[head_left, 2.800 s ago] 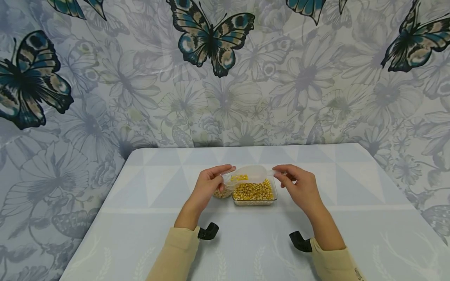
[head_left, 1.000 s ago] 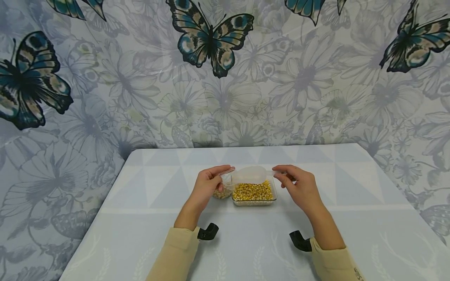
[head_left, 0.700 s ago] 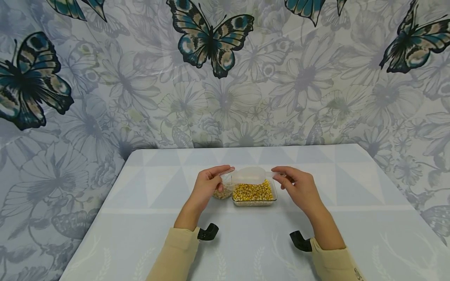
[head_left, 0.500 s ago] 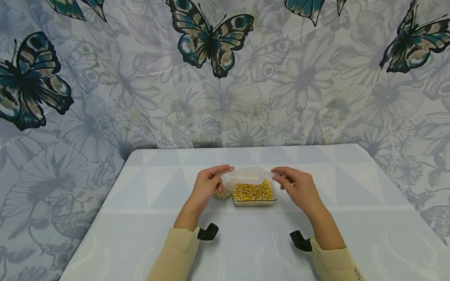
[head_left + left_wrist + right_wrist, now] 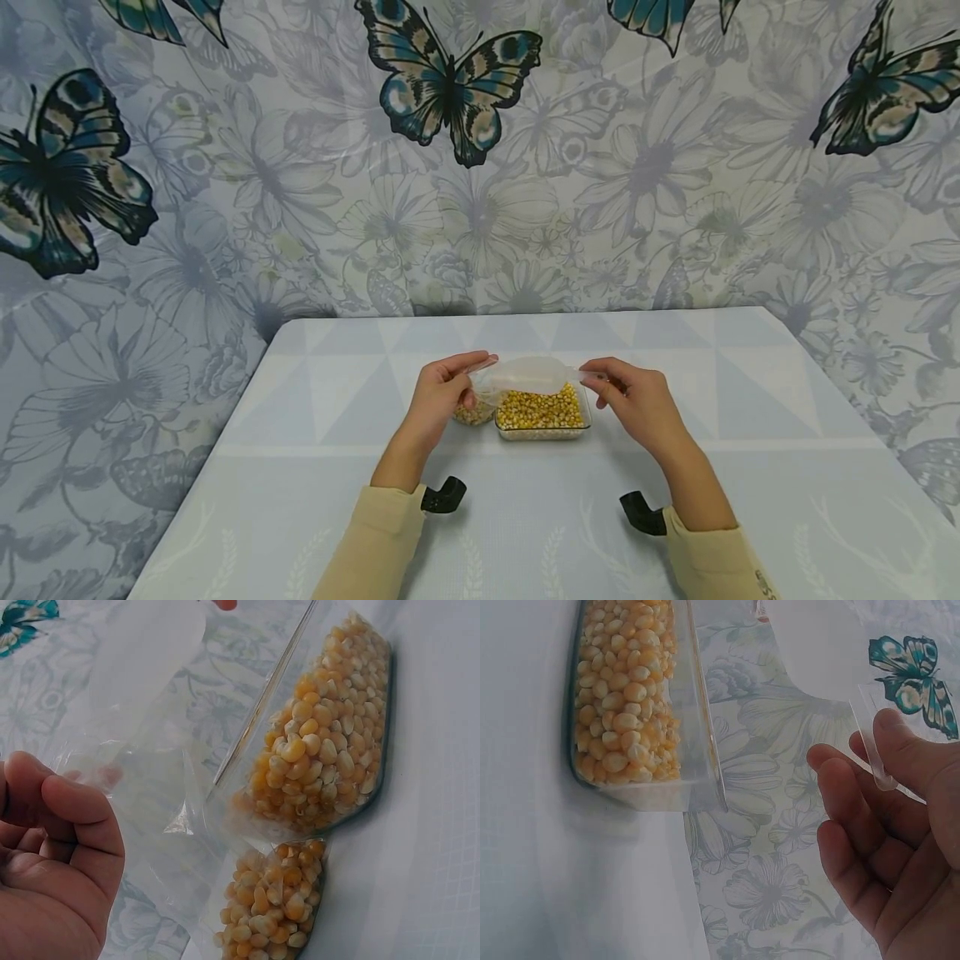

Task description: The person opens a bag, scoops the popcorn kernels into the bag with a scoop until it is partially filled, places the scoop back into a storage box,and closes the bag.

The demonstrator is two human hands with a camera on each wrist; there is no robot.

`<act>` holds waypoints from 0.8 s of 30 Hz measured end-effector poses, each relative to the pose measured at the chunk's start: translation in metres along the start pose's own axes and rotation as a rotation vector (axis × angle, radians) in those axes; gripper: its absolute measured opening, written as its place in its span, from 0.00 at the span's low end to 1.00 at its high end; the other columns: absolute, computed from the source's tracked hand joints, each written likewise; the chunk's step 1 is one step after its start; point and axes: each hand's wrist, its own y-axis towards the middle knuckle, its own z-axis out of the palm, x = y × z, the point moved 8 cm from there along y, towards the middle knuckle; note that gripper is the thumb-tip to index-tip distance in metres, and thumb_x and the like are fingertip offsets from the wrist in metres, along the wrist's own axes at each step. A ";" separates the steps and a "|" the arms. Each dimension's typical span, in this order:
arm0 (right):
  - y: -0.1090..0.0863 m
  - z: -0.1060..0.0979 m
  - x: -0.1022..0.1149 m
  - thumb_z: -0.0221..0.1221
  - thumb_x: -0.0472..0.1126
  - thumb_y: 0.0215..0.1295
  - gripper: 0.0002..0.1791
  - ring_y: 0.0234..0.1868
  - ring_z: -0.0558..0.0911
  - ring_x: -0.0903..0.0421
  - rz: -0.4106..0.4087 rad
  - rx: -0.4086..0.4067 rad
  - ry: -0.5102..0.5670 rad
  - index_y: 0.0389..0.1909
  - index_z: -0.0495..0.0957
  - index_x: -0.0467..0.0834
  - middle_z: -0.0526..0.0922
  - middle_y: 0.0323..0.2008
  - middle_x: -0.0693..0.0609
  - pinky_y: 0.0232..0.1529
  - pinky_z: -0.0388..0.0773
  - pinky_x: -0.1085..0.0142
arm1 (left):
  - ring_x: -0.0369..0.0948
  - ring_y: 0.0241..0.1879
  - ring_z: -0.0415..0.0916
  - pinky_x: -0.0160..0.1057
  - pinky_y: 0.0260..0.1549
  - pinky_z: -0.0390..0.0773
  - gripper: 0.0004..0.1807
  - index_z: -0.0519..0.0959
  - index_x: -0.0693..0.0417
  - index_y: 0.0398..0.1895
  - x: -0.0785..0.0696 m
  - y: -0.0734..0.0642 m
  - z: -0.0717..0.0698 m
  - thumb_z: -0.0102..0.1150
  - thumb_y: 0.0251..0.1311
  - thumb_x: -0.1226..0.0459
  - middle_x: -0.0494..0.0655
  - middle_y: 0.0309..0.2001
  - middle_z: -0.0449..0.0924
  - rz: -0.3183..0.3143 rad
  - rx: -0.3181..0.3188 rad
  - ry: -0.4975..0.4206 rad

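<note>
My left hand (image 5: 435, 390) pinches the mouth of a clear plastic bag (image 5: 169, 832). Corn kernels (image 5: 274, 904) fill the bag's bottom, which rests on the table beside a glass container. With thumb and fingers, my right hand (image 5: 636, 393) grips the handle of a translucent scoop (image 5: 534, 375). The scoop is tilted toward the bag, its tip at the bag's mouth, and no kernels show in it. Below the scoop, the rectangular glass container (image 5: 543, 433) holds a heap of yellow corn kernels (image 5: 322, 742), partly covered by the scoop in the head view.
A pale table (image 5: 540, 517) with a triangle pattern lies under everything. Behind it hangs a floral cloth (image 5: 480, 225) with printed butterflies. Black mounts (image 5: 446, 495) stick out from both sleeves.
Yellow kernels seen at the scoop's tip and bag mouth 2.8 s ago are gone from there. The scoop has dipped slightly; both hands stay nearly in place.
</note>
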 end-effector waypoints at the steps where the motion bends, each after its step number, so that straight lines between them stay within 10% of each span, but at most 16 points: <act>1: 0.000 0.000 -0.001 0.63 0.42 0.67 0.09 0.21 0.76 0.68 0.004 0.002 -0.001 0.46 0.84 0.49 0.82 0.20 0.57 0.20 0.67 0.70 | 0.36 0.16 0.62 0.35 0.22 0.66 0.25 0.80 0.51 0.62 0.000 0.000 0.000 0.40 0.70 0.75 0.50 0.62 0.80 0.002 0.000 -0.001; 24: -0.002 -0.011 -0.021 0.61 0.42 0.69 0.09 0.21 0.76 0.67 0.062 0.006 -0.001 0.47 0.84 0.48 0.83 0.20 0.56 0.23 0.67 0.69 | 0.38 0.17 0.63 0.35 0.22 0.66 0.25 0.80 0.53 0.61 0.002 0.002 -0.004 0.40 0.69 0.76 0.52 0.61 0.81 -0.010 -0.039 -0.005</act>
